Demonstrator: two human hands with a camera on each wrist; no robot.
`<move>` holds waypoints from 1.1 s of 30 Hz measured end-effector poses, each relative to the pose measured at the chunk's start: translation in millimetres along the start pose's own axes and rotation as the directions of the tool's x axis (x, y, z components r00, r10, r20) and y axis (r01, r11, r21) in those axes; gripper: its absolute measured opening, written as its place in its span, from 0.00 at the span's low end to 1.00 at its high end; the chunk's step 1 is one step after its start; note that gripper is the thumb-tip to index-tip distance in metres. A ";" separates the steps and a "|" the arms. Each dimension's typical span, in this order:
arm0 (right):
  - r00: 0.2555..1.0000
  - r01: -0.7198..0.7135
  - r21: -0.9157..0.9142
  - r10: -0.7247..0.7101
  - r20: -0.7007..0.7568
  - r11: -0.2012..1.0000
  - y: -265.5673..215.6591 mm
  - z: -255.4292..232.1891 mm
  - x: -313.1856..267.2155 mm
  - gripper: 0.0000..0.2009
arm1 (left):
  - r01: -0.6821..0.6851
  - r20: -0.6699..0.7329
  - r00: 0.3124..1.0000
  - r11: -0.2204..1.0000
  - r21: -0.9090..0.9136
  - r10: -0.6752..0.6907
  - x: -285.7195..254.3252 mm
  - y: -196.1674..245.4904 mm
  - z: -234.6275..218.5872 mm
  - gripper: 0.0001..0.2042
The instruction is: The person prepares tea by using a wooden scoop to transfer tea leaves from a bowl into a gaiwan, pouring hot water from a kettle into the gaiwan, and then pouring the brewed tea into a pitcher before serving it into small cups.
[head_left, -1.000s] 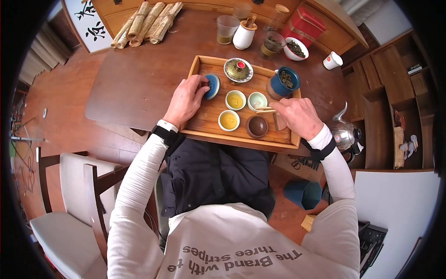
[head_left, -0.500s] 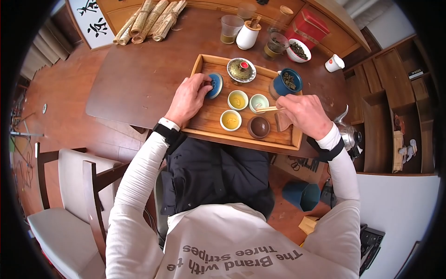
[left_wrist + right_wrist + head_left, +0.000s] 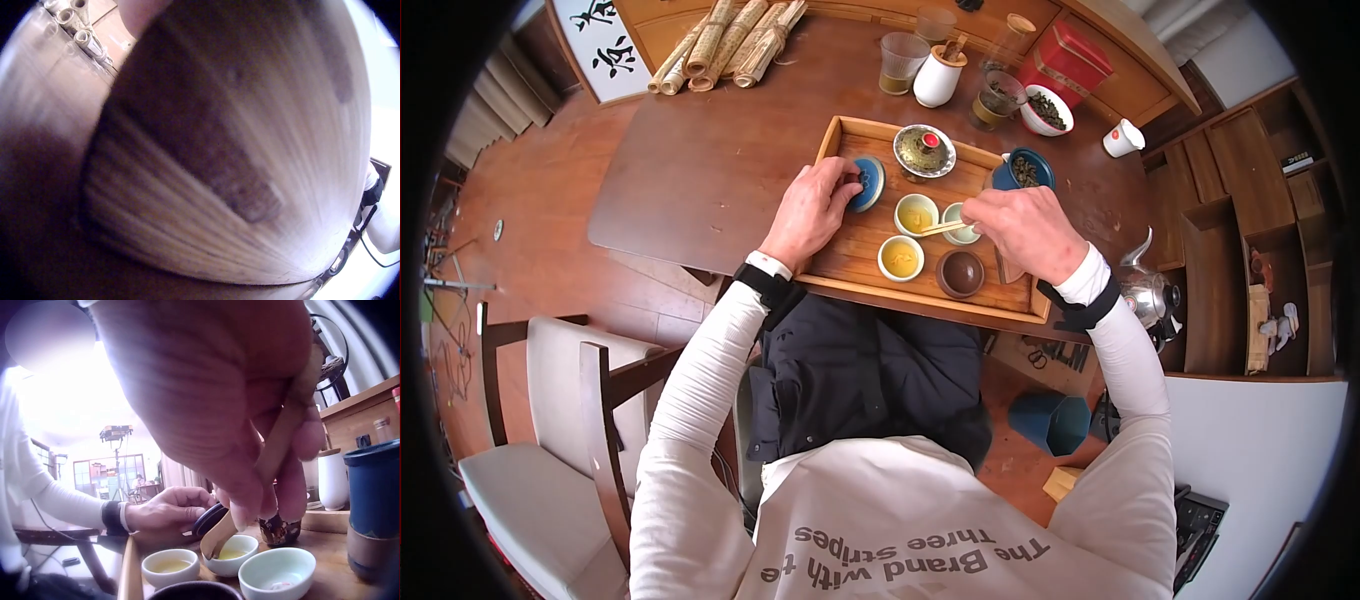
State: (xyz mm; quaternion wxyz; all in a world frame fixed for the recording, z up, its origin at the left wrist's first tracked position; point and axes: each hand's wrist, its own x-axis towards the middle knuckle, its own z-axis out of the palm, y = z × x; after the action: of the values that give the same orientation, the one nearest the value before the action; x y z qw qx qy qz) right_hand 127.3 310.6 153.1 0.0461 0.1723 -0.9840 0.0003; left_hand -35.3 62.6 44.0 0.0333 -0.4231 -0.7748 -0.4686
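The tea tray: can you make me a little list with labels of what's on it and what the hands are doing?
tray: wooden tray on a brown table
cups: two with yellow tea, one pale green cup, one dark brown cup
other pieces: patterned lid, blue pot with tea leaves
left hand: holds a blue lid on the tray
right hand: grips wooden tongs, tip at a tea cup's rim
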 end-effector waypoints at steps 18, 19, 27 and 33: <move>0.997 0.067 -0.115 -0.063 0.037 0.991 -11.4 5.0 13.9 0.06 | 0.032 0.017 0.999 0.999 0.000 -0.032 0.0 0.6 -0.7 0.10; 0.995 0.069 -0.140 -0.059 0.075 0.988 -9.7 7.4 14.1 0.06 | 0.013 0.002 1.000 1.000 0.004 -0.013 0.1 0.1 0.0 0.10; 0.993 0.118 -0.181 -0.112 0.043 0.976 -5.5 22.3 7.8 0.06 | 0.002 0.004 1.000 1.000 0.010 -0.002 0.9 1.2 -0.3 0.09; 0.989 0.147 -0.185 -0.147 0.014 0.972 -4.1 14.7 1.2 0.08 | 0.002 0.002 1.000 1.000 0.017 -0.002 0.1 1.7 -0.8 0.09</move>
State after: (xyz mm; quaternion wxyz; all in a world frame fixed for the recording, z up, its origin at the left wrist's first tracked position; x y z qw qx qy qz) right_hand 126.2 306.1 138.6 0.0620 0.2398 -0.9642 -0.0946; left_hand -34.5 62.4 45.7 0.0358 -0.4227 -0.7791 -0.4616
